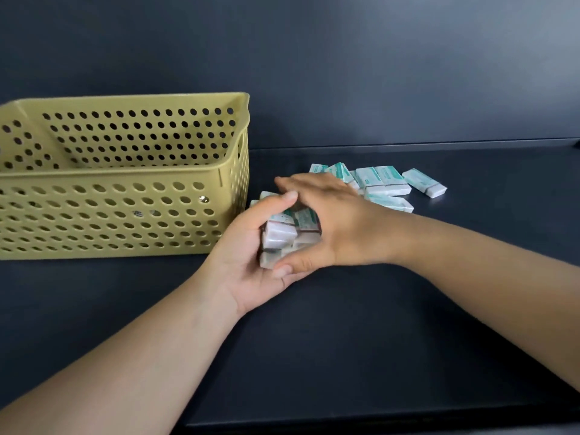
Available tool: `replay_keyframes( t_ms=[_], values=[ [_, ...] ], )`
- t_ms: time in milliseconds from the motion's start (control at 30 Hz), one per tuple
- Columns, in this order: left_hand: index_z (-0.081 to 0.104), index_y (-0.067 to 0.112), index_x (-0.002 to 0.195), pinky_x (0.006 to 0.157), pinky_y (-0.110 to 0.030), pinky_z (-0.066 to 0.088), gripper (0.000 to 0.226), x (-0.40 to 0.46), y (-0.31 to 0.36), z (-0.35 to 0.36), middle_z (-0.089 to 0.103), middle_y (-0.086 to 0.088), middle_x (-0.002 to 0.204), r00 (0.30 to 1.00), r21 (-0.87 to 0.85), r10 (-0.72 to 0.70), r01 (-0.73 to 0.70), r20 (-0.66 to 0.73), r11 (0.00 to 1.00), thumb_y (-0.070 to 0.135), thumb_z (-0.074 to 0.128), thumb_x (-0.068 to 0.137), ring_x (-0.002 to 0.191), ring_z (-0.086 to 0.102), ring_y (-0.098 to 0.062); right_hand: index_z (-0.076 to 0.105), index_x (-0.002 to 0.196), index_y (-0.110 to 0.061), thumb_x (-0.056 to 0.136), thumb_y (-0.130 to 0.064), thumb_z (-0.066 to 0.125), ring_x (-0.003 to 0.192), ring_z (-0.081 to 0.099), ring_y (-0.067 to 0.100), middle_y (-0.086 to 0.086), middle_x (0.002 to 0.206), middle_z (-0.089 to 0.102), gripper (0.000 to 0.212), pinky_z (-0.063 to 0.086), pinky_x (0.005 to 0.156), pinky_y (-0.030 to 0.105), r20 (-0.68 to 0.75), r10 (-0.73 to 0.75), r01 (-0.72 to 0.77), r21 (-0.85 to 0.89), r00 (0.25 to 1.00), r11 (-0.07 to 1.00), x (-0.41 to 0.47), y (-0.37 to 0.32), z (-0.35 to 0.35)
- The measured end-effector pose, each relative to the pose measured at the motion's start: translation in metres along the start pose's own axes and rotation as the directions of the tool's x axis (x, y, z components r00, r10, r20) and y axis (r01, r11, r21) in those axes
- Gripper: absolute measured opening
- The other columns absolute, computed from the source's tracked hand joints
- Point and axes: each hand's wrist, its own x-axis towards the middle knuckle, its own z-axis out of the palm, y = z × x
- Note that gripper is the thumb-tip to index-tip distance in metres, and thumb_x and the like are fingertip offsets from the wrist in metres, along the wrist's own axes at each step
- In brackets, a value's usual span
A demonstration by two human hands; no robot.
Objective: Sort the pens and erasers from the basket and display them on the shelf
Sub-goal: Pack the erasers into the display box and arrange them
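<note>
Endwise, erasers (279,235) between left hand (251,262), right hand (326,215).

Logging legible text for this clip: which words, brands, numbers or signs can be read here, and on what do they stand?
None can be read.
Loose erasers on the shelf: green print on the sleeves, too small and blurred.
Bundle of erasers held between left hand and right hand: print blurred too.
Basket: no text visible.
</note>
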Motion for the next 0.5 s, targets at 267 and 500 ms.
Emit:
replay_keyframes(
  t_ms=[267, 500],
  values=[
    [0.066, 0.011, 0.090, 0.060, -0.030, 0.052, 0.038, 0.003, -0.002, 0.001, 0.067, -0.011, 0.077, 0.994, -0.060, 0.027, -0.034, -0.102, 0.998, 0.011, 0.061, 0.053, 0.065, 0.062, -0.019, 0.028, 0.142, -0.025, 0.053, -0.058, 0.055, 0.134, 0.016, 0.005, -0.006, 0.149, 0.026, 0.099, 0.012, 0.104, 0.015, -0.224, 0.147, -0.148, 0.013, 0.964, 0.989, -0.022, 0.071, -0.044],
    [0.072, 0.011, 0.087, 0.053, -0.029, 0.051, 0.033, 0.003, -0.001, 0.000, 0.065, -0.011, 0.090, 0.997, -0.117, 0.014, -0.023, -0.081, 0.993, 0.011, 0.062, 0.056, 0.065, 0.063, -0.020, 0.017, 0.146, -0.020, 0.073, -0.047, 0.067, 0.140, 0.014, 0.011, -0.005, 0.154, 0.017, 0.092, 0.011, 0.109, 0.019, 0.007, 0.143, -0.142, -0.068, 0.990, 0.988, 0.027, 0.083, -0.033]
  ],
)
